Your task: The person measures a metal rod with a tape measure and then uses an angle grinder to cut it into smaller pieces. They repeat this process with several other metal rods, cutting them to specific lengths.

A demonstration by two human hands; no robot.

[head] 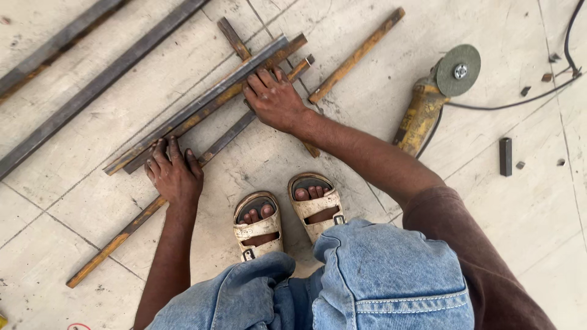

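Here the person squats on a tiled floor (501,244), sandalled feet together, with both hands down on a loose lattice of rusty steel bars. The left hand (174,174) lies flat, fingers spread, on the near end of the paired bars (205,101), a grey square tube and a brown one lying side by side on a diagonal. Its grip is released; it presses rather than grasps. The right hand (272,98) rests on the far part of the same pair, where a long rusty bar (153,205) passes beneath; its fingers curl over the bars' edge, though whether they truly clench or only bear down I cannot tell from above.

As far as the layout shows, the pieces are cut and roughly laid in a crossing pattern, with a short cross bar (233,38) and a separate rusty bar (358,54) beyond. No joints look fixed, so aligning seems in hand and any joining is left.

The angle grinder (431,98) lies to the right, disc up, its cable (520,98) trailing off the top corner. A small black offcut (505,156) lies nearby. Two long dark bars (92,79) bound the left. Open floor lies at lower left and far right; the feet crowd the near side.
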